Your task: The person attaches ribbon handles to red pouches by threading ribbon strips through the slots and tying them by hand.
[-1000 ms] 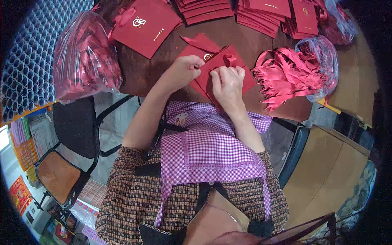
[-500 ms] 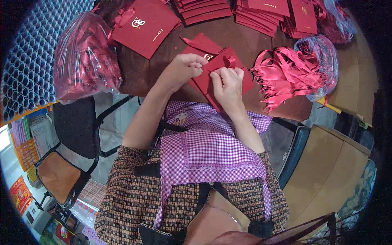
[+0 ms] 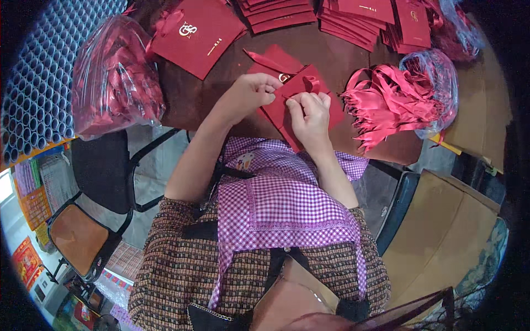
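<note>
A small dark-red paper bag [image 3: 297, 86] lies at an angle near the table's front edge, over another red bag [image 3: 274, 54] that shows gold print. From the upper one, a red ribbon [image 3: 312, 84] rises in a small loop. My right hand [image 3: 310, 117] is closed over the bag, fingers pinched on the ribbon just below the loop; a thin dark end sticks out at its fingertips. To the left, my left hand [image 3: 248, 98] is pinched at the bag's edge, and what its fingertips hold is hidden.
Loose red ribbons [image 3: 386, 105] spill from a clear plastic bag [image 3: 436, 71] at right. Another plastic bag [image 3: 116, 77] of ribbons stands left. Red bags [image 3: 201, 36] and stacks [image 3: 353, 25] line the table's far side. A chair [image 3: 102, 171] is at left, cardboard [image 3: 441, 226] at right.
Almost nothing differs. My right hand has shifted very slightly to the right; both hands keep their pinch by the bag.
</note>
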`<state>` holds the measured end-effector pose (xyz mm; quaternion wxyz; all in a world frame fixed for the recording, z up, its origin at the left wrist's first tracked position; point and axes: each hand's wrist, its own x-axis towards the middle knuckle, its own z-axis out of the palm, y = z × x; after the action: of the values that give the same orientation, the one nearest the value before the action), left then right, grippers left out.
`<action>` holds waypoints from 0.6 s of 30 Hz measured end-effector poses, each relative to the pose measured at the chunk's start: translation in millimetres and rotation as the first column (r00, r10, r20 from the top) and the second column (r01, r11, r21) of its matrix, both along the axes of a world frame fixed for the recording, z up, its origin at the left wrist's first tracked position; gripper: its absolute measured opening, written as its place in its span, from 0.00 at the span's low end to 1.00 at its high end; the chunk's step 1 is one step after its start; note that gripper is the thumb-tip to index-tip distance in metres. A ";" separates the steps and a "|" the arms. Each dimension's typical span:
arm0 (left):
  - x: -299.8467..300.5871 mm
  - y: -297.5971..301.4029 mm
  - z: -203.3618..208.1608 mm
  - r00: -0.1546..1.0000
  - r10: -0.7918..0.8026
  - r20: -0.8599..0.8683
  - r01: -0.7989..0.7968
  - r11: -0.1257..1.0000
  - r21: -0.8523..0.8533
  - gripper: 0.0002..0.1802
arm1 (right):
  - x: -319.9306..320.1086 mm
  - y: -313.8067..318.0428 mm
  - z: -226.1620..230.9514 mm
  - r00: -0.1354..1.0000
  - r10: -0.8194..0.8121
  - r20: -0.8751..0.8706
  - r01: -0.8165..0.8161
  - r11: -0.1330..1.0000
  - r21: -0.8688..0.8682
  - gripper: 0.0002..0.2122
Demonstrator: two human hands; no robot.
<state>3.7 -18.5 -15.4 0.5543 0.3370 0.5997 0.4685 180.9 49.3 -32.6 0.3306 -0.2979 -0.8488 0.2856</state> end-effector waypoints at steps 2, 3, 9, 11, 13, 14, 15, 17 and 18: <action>-0.3 -0.6 -0.3 1.000 -0.015 -0.028 0.015 1.000 -0.003 0.17 | 0.2 -0.6 0.1 1.000 0.009 -0.010 -0.009 1.000 -0.007 0.05; -1.8 -0.4 -1.9 0.998 -0.033 -0.048 0.033 0.999 0.000 0.17 | -0.4 -0.8 2.1 1.000 0.012 -0.007 -0.012 1.000 -0.006 0.05; -2.1 -0.6 -1.5 0.992 -0.062 -0.110 0.065 0.998 0.021 0.18 | -1.1 -1.1 -0.3 1.000 0.023 0.006 -0.023 0.998 0.061 0.04; -1.9 -1.6 -4.7 0.987 -0.067 -0.149 0.074 0.996 0.042 0.18 | -1.9 -2.5 -2.2 1.000 0.028 0.007 -0.029 0.995 0.092 0.04; -1.7 -1.5 -6.4 0.983 -0.068 -0.171 0.081 0.994 0.068 0.17 | -3.3 -3.3 -0.9 0.999 0.028 0.019 -0.030 0.993 0.117 0.05; -1.5 -1.4 -6.4 0.983 -0.069 -0.171 0.082 0.994 0.069 0.17 | -4.1 -3.6 0.5 0.999 0.027 0.019 -0.029 0.993 0.118 0.05; -1.4 -1.6 -6.2 0.981 -0.071 -0.178 0.084 0.994 0.065 0.17 | -4.8 -4.1 2.0 0.999 0.019 0.048 -0.026 0.989 0.146 0.05; -0.9 -1.7 -7.2 0.980 -0.075 -0.186 0.087 0.994 0.060 0.16 | -5.5 -5.3 2.5 0.997 0.009 0.077 -0.023 0.985 0.174 0.04; -0.3 -1.1 -7.8 0.981 -0.056 -0.184 0.071 0.995 0.074 0.16 | -5.7 -5.6 2.4 0.997 0.008 0.083 -0.024 0.981 0.192 0.04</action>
<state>3.4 -19.5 -23.2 0.4978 0.4192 0.6177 0.4415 175.2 43.7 -30.3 0.3208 -0.2690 -0.8875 0.1923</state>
